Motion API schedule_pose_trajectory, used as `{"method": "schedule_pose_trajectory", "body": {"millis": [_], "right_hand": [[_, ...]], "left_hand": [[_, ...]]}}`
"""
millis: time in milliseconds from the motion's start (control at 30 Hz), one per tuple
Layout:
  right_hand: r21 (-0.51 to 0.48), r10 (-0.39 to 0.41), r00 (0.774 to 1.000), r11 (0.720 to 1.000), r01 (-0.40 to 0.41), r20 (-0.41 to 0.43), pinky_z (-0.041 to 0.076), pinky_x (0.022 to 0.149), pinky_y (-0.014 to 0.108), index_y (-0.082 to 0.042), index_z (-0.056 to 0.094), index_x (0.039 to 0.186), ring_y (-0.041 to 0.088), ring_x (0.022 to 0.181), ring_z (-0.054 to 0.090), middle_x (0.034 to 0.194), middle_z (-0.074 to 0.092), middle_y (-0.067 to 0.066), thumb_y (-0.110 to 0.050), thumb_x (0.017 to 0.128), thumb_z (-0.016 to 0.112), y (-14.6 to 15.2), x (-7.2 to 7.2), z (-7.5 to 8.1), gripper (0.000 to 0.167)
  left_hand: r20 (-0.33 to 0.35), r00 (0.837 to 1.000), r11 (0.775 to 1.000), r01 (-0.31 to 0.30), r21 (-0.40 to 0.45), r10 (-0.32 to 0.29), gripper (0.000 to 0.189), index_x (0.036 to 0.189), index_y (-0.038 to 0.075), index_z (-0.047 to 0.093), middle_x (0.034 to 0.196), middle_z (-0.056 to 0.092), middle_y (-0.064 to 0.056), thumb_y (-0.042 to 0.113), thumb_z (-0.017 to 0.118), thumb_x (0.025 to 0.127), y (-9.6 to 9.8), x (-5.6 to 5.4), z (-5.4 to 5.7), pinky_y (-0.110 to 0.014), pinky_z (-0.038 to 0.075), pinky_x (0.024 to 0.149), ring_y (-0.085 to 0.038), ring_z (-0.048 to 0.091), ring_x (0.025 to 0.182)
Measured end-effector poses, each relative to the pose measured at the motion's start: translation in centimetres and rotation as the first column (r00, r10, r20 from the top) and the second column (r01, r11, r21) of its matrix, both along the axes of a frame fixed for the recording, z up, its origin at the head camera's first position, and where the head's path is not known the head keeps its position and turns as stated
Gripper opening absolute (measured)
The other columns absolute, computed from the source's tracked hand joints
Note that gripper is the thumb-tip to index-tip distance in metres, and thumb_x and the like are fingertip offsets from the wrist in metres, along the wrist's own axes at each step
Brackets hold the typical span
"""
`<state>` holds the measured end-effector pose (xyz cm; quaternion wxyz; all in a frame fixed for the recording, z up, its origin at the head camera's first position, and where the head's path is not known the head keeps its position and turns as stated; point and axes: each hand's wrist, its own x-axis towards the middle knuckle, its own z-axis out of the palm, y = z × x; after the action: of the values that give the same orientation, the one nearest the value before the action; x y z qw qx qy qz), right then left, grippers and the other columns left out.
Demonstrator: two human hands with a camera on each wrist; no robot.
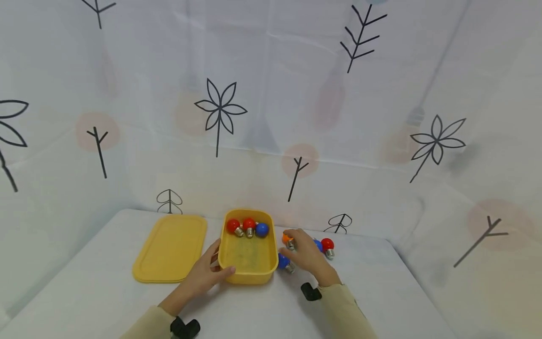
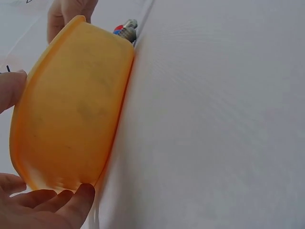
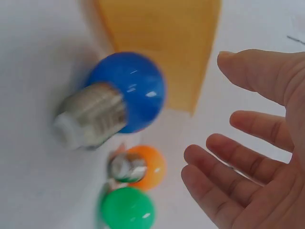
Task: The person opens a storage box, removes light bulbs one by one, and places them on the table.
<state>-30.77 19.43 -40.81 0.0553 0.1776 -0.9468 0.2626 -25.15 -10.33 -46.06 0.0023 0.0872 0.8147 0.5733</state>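
Note:
My left hand (image 1: 203, 275) grips the near left corner of a yellow plastic container (image 1: 249, 279), thumb at the front rim and fingers along the left wall. Inside it, at the far end, lie a red light bulb (image 1: 233, 225), a second red bulb (image 1: 248, 223) and a blue bulb (image 1: 262, 230). Right of the container my right hand (image 1: 308, 254) hovers over loose bulbs, fingers spread and holding nothing. Near it lie a blue bulb (image 3: 131, 90), an orange bulb (image 3: 151, 167) and a green bulb (image 3: 127, 210); the hand hides the green one from the head view.
A yellow lid (image 1: 171, 247) lies flat on the white-covered table (image 1: 101, 278), left of the container. Beyond my right hand are a red bulb (image 1: 327, 244) and another blue bulb (image 1: 318, 245), partly hidden. A patterned white cloth (image 1: 262, 117) hangs behind the table.

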Motion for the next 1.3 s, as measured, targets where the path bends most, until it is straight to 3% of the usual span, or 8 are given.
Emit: {"method": "schedule_pose_trajectory", "body": {"millis": [333,633,933,1300], "right_hand": [[0.005,0.09,0.996,0.996,-0.09,0.014,0.054,0.086,0.04,-0.01,0.054,0.132,0.026,0.106,0.056,0.122,0.056,0.009,-0.032,0.085,0.072,-2.8,-1.8,2.6,0.055],[-0.043,0.138,0.989,0.99,-0.136,0.045,0.054,0.087,0.039,-0.011,0.054,0.132,0.028,0.11,0.054,0.124,0.056,0.009,-0.036,0.086,0.071,-5.2,-3.2,4.4,0.056],[-0.075,0.193,0.98,0.979,-0.189,0.047,0.052,0.09,0.043,-0.005,0.055,0.131,0.032,0.108,0.056,0.124,0.056,0.017,-0.032,0.086,0.071,-7.5,-4.2,4.1,0.055],[-0.048,0.186,0.977,0.982,-0.182,0.105,0.049,0.096,0.041,-0.008,0.055,0.131,0.028,0.109,0.054,0.126,0.057,0.011,-0.029,0.086,0.071,-10.9,-5.6,3.7,0.053]], "left_hand": [[0.013,1.0,0.999,0.012,0.031,-0.012,0.095,0.152,0.009,0.019,0.152,0.031,-0.016,0.032,0.077,0.081,0.0,0.1,0.2,-0.043,0.044,0.101,-0.035,0.036,0.135],[0.007,1.0,0.999,0.018,0.047,-0.019,0.094,0.152,0.007,0.02,0.151,0.031,-0.019,0.03,0.077,0.081,0.2,0.3,0.4,-0.044,0.045,0.1,-0.037,0.036,0.134],[0.025,0.999,0.999,0.029,0.044,-0.03,0.095,0.152,0.008,0.018,0.152,0.029,-0.018,0.032,0.077,0.082,0.2,0.4,0.1,-0.044,0.044,0.101,-0.038,0.034,0.135],[-0.006,0.999,0.997,0.042,0.068,-0.042,0.093,0.152,0.006,0.018,0.151,0.029,-0.02,0.027,0.076,0.083,0.3,0.6,0.1,-0.045,0.044,0.101,-0.039,0.034,0.135]]}}
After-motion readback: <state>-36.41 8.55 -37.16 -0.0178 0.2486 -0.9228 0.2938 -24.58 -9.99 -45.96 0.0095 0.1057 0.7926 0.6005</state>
